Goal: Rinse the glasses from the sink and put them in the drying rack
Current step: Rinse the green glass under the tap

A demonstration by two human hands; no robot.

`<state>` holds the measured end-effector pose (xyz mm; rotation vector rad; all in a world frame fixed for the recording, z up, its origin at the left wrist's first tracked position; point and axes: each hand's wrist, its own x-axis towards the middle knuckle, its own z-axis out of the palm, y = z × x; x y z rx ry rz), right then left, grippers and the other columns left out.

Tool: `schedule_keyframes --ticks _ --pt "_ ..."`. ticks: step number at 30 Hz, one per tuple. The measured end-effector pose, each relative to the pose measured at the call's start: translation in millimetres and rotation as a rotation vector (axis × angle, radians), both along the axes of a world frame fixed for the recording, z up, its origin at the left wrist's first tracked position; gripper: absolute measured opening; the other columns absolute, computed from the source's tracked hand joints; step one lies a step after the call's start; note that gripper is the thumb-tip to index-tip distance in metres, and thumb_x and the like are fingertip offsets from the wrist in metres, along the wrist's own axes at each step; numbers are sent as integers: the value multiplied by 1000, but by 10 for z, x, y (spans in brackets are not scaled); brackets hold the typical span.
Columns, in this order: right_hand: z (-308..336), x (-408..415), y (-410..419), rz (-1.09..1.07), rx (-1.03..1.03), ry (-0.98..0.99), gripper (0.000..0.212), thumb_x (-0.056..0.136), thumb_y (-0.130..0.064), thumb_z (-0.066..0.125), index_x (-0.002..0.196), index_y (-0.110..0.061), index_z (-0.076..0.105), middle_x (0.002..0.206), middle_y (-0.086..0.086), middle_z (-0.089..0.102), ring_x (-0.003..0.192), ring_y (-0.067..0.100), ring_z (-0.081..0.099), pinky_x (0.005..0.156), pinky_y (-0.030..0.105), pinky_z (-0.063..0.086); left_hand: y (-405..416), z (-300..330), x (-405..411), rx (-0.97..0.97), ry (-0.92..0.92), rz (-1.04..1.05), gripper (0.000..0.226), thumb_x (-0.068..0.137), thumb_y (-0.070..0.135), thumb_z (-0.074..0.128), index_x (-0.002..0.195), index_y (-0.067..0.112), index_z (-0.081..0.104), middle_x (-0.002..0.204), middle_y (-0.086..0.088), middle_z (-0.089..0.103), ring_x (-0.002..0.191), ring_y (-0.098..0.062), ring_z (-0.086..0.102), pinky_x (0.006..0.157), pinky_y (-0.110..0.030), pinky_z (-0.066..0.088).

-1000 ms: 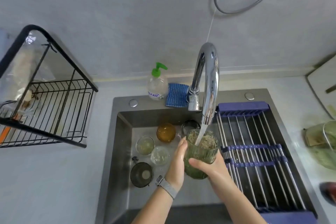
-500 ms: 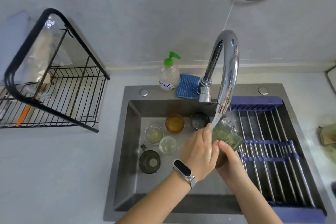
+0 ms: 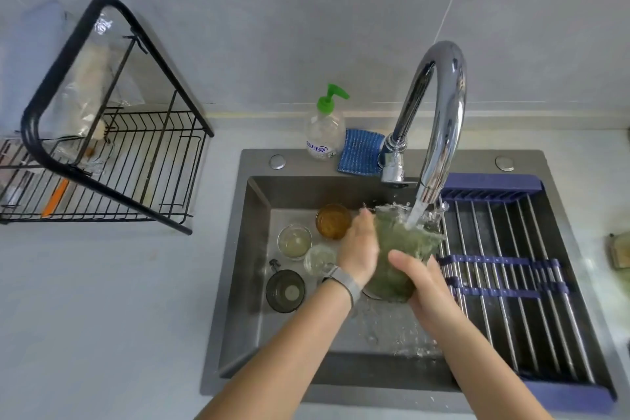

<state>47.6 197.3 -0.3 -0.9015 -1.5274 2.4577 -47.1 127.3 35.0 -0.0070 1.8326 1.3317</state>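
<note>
Green glass [image 3: 397, 256] stands upright, mouth up, under the faucet [image 3: 439, 119] stream, over the sink [image 3: 238, 283]. Left hand [image 3: 358, 249] wraps its left side; right hand [image 3: 421, 280] curls fingers round its lower right. Blue-edged drying rack [image 3: 504, 266] lies just right of the faucet, nearer the right hand.

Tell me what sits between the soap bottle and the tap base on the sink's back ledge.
A blue scrubbing cloth sits between the soap bottle and the tap base, as the head view shows.
</note>
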Motion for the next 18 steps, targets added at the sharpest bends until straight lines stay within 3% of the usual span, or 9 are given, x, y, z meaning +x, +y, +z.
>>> schedule_keyframes --ticks 2,4,6,7,9,11,14,18 --pt "-61 47 -15 2 23 22 61 65 -35 73 118 -5 63 108 11 72 101 28 69 81 35 57 -14 -25 88 -76 148 -25 54 107 41 14 148 13 35 143 2 43 139 -19 37 111 -28 28" --pt "-78 61 -14 -39 40 47 53 65 -34 73 109 -5 66 98 8 73 95 26 69 75 30 57 -5 -28 251 -90 347 -143 58 104 48 14 141 16 43 137 1 52 123 -14 51 100 -28 41" --pt "-76 52 -5 -44 72 72 54 68 -31 75 116 -10 64 106 8 72 103 27 67 83 35 56 10 -81 296 -53 441 -163 68 95 58 14 135 15 49 127 -2 61 113 -16 58 94 -34 48" --pt "-61 48 -6 -22 96 75 59 68 -31 77 121 -12 62 112 9 70 108 28 66 88 39 55 17 -118 262 -24 387 -118 71 93 62 15 130 14 53 121 -3 64 110 -16 60 94 -35 49" --pt "-75 58 2 32 118 51 79 61 -38 85 130 -13 55 120 10 68 114 29 64 93 44 52 2 -156 130 118 39 73 70 95 68 21 111 15 64 105 -1 71 102 -13 64 92 -32 50" --pt "-102 78 44 75 101 18 100 52 -45 92 136 -14 48 125 10 66 116 28 64 93 42 53 -54 -204 84 246 -301 213 58 100 57 27 96 20 70 93 0 74 95 -16 67 87 -30 52" --pt "-112 97 157 100 67 7 110 53 -42 93 141 -14 35 131 15 60 119 32 61 92 42 55 -186 -188 97 313 -416 124 49 95 56 43 110 19 71 109 -7 74 104 -22 69 95 -39 52" --pt "-54 138 143 109 -14 10 108 60 -57 86 143 -8 37 134 17 59 123 34 58 99 53 49 -326 -309 -78 386 -464 72 84 66 64 78 132 16 60 130 -10 64 124 -29 58 110 -52 40"
